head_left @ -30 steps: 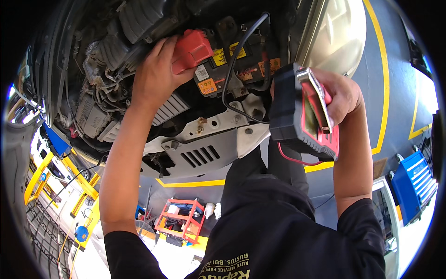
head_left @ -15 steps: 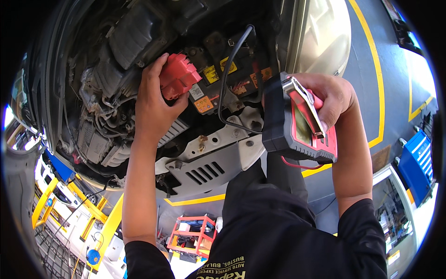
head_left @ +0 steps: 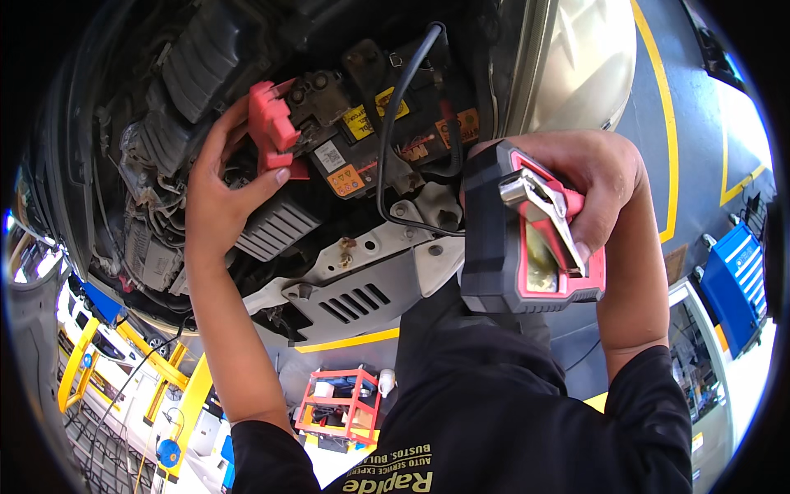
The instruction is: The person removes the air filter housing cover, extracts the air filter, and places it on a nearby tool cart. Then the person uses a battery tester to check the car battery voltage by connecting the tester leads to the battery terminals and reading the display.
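Here, in the head view, the left hand [head_left: 218, 193] is closed around a red clamp [head_left: 271, 128], thumb pressing its lower grip and fingers behind it, holding it at the left end of a black car battery [head_left: 370, 136] in the open engine bay. The right hand [head_left: 592, 185] is wrapped over the top of a black-and-red handheld tester [head_left: 527, 239], fingers curled down across its face, with a bare metal clamp [head_left: 539, 206] pinned against it under the fingertips. A black cable [head_left: 391, 123] runs over the battery and loops down toward the tester.

The battery's top carries several small labels: a yellow square one near the middle, a second yellow one just right of it, an orange rectangular one at the right edge, a white one lower left and an orange warning sticker below that. On the grey floor a yellow painted line [head_left: 662, 123] curves along the right side. A blue tool cabinet [head_left: 736, 280] stands at the far right, and a red cart [head_left: 341, 407] sits below the bumper.
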Action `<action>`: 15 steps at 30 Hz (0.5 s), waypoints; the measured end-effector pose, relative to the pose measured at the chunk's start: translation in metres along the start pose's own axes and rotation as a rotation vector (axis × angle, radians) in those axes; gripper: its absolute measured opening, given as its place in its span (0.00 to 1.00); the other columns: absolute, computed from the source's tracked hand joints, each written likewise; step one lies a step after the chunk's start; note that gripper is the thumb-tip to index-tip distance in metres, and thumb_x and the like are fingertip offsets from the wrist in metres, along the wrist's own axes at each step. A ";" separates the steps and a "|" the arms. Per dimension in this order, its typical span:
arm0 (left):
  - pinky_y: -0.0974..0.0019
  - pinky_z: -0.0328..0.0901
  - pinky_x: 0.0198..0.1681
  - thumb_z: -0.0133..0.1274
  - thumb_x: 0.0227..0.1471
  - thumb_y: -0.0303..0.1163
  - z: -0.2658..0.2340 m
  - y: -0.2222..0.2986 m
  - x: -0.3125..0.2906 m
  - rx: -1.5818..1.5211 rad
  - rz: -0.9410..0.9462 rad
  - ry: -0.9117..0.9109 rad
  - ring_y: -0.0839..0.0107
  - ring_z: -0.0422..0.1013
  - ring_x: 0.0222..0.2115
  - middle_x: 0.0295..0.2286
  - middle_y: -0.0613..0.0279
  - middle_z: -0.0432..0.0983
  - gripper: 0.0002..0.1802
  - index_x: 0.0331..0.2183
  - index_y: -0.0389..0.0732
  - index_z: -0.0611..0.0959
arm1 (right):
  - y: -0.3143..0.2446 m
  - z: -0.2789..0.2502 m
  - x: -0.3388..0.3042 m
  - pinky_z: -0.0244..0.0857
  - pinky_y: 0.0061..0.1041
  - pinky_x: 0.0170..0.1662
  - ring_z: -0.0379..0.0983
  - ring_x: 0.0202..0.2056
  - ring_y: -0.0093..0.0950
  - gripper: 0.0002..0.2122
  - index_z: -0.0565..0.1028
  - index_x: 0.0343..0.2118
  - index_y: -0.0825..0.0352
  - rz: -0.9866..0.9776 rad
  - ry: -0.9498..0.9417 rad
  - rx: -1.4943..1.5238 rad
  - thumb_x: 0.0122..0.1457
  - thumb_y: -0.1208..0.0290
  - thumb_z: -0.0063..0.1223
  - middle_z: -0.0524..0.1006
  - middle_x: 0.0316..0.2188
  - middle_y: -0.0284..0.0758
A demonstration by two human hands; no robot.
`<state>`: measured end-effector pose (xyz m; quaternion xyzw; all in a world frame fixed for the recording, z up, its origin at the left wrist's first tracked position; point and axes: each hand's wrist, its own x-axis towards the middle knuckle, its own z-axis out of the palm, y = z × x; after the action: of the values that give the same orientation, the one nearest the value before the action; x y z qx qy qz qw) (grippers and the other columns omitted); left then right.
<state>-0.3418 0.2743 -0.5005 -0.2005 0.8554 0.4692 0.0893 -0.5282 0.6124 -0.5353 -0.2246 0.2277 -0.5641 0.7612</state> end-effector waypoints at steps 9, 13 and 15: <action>0.60 0.56 0.65 0.59 0.57 0.27 -0.006 -0.007 -0.002 0.212 0.130 0.065 0.65 0.68 0.60 0.56 0.56 0.76 0.24 0.56 0.37 0.80 | 0.001 0.043 0.015 0.73 0.31 0.38 0.79 0.34 0.33 0.39 0.67 0.57 0.78 0.139 0.154 -0.571 0.43 0.68 0.76 0.81 0.35 0.45; 0.58 0.60 0.64 0.55 0.60 0.25 0.012 0.000 -0.034 0.122 0.069 0.283 0.62 0.70 0.58 0.55 0.53 0.76 0.21 0.55 0.36 0.79 | 0.015 0.071 0.025 0.72 0.35 0.36 0.79 0.34 0.48 0.38 0.67 0.56 0.77 0.242 0.240 -0.749 0.46 0.62 0.74 0.80 0.35 0.50; 0.58 0.62 0.62 0.53 0.62 0.24 0.028 0.008 -0.063 -0.087 -0.002 0.366 0.61 0.72 0.57 0.54 0.50 0.76 0.20 0.55 0.33 0.78 | 0.023 0.086 0.031 0.69 0.42 0.43 0.77 0.39 0.52 0.29 0.69 0.51 0.73 0.235 0.358 -0.651 0.54 0.57 0.65 0.79 0.34 0.53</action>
<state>-0.2889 0.3180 -0.4886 -0.2872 0.8361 0.4612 -0.0761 -0.4511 0.5955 -0.4834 -0.3247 0.5482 -0.4015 0.6579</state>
